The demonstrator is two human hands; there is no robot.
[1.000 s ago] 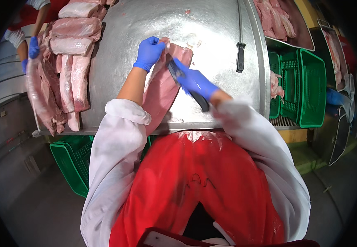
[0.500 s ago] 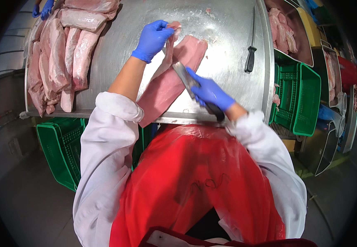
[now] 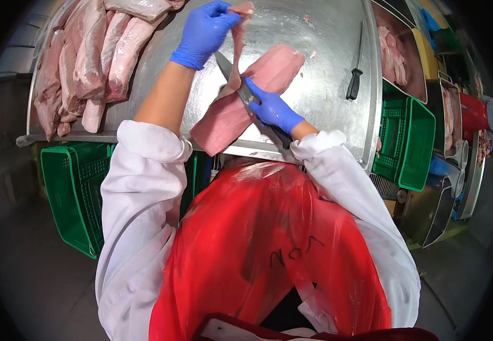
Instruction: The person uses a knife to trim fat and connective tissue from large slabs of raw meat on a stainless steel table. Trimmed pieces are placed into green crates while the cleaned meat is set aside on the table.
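My left hand (image 3: 204,35), in a blue glove, pinches a long thin strip of pink meat (image 3: 236,48) raised above the steel table (image 3: 326,62). The strip's lower end hangs down to a pink loin piece (image 3: 273,68) lying diagonally on that table. My right hand (image 3: 273,111), also gloved, grips a wide knife (image 3: 280,136) by its black handle. The blade passes across the loin and behind the strip, its tip pointing away to the upper left; whether the edge is in the meat, I cannot tell.
Several large loins (image 3: 90,68) are piled at the table's left. A black-handled steel rod (image 3: 353,84) lies toward the right. A meat tray (image 3: 413,45) and a green crate (image 3: 419,148) stand beyond the right edge; another crate (image 3: 64,193) is below at left.
My left hand has risen, lifting the strip higher off the loin. The knife has shifted up and left. The co-worker's hands at the upper left have left view as the camera moved.
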